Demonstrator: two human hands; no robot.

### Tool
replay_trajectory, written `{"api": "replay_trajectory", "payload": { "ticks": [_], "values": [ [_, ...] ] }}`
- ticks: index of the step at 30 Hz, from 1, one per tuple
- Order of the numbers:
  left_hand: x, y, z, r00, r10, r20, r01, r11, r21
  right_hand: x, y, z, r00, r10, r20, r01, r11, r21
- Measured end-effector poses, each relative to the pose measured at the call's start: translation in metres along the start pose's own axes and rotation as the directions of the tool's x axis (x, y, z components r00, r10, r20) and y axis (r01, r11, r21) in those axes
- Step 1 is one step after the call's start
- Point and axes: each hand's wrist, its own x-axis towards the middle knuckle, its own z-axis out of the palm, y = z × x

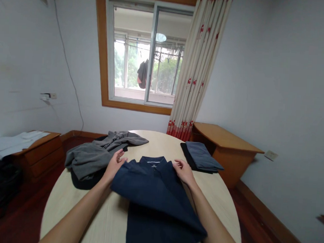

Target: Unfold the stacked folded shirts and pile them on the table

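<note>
A navy polo shirt (157, 195) lies before me on the round table, its collar toward the window. My left hand (116, 166) grips the shirt's edge at the left shoulder. A flap of cloth on that side is raised off the table and slants across the front. At the opposite shoulder, close to the collar, my right hand (184, 171) pinches the fabric between thumb and fingers. The shirt's lower right corner touches my right forearm. Part of the left fingers is hidden behind the cloth.
Rumpled grey and black clothes (92, 159) are heaped on the left of the pale table (58, 210). Folded dark garments (202, 155) lie at the right. A wooden desk (224, 137) stands behind them, and a drawer cabinet (43, 157) with papers is on the left.
</note>
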Motion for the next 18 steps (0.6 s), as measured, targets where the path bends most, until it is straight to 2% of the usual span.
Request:
{"api": "replay_trajectory", "payload": {
  "ticks": [1,3,5,7,10,13,18],
  "values": [
    [-0.002,-0.003,0.004,0.999,0.028,0.026,-0.029,0.999,0.029,0.000,0.001,0.000,0.999,-0.039,0.011,0.040,0.998,-0.058],
    [-0.012,-0.005,0.014,0.985,0.084,0.147,-0.101,0.989,0.111,-0.003,-0.001,0.001,0.985,-0.130,0.115,0.146,0.979,-0.141],
    [-0.024,-0.002,0.024,0.942,0.120,0.312,-0.210,0.939,0.273,-0.008,-0.007,0.004,0.955,-0.198,0.223,0.251,0.938,-0.239],
    [-0.034,0.004,0.032,0.904,0.101,0.416,-0.285,0.866,0.410,-0.015,-0.014,0.010,0.928,-0.212,0.305,0.316,0.882,-0.348],
    [-0.044,0.015,0.041,0.879,0.055,0.474,-0.341,0.768,0.543,-0.025,-0.022,0.021,0.900,-0.143,0.412,0.345,0.810,-0.473],
    [-0.047,0.024,0.046,0.854,0.005,0.519,-0.377,0.694,0.614,-0.031,-0.026,0.028,0.881,-0.095,0.464,0.364,0.764,-0.533],
    [-0.047,0.028,0.047,0.793,-0.037,0.608,-0.443,0.649,0.618,-0.034,-0.029,0.031,0.843,-0.105,0.528,0.418,0.745,-0.519]
  ]
}}
